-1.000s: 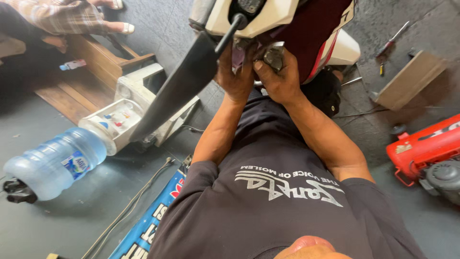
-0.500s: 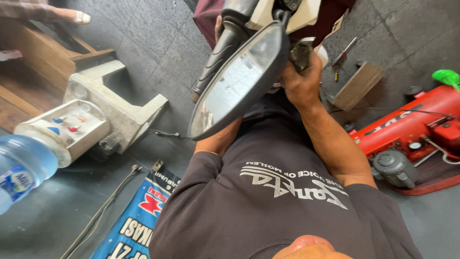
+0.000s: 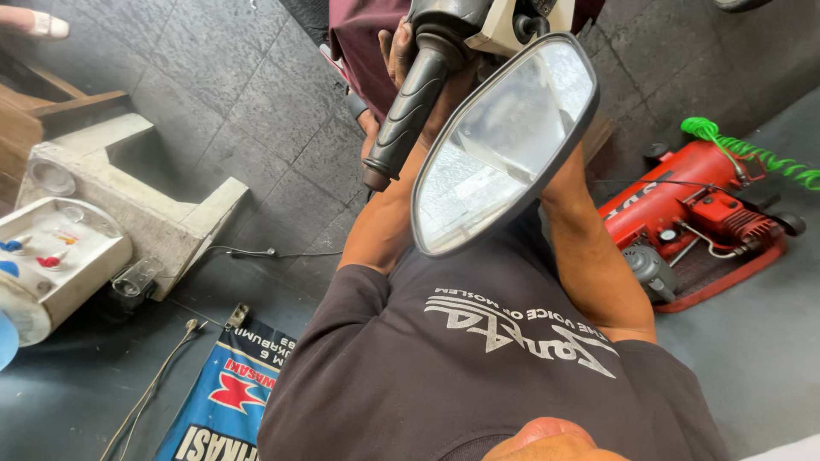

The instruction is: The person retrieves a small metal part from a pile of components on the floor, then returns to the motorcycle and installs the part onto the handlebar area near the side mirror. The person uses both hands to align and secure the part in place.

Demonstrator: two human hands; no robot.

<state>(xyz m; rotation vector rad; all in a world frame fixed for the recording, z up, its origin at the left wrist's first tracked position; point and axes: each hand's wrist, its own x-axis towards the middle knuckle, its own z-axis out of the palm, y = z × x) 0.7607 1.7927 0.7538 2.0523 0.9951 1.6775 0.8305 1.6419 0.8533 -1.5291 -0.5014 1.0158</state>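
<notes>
A scooter handlebar fills the top of the head view, with a black rubber grip (image 3: 414,102) and an oval mirror (image 3: 504,145) close to the camera. My left hand (image 3: 395,47) reaches up behind the grip. Only a few of its fingers show beside the grip, against the maroon body panel (image 3: 359,34), and what they hold is hidden. My right forearm (image 3: 594,256) rises behind the mirror, which covers the right hand entirely.
A red motor-driven machine (image 3: 683,205) with a green coiled hose (image 3: 743,149) sits on the floor at right. At left are a concrete block (image 3: 145,196), a white plastic box (image 3: 60,256), a blue banner (image 3: 226,393) and a thin cable (image 3: 154,384). Another person's foot (image 3: 34,21) shows at top left.
The view has swung so the mirror and grip now stand larger in front of my hands. My right hand, visible before, is now covered. The water bottle has left the view.
</notes>
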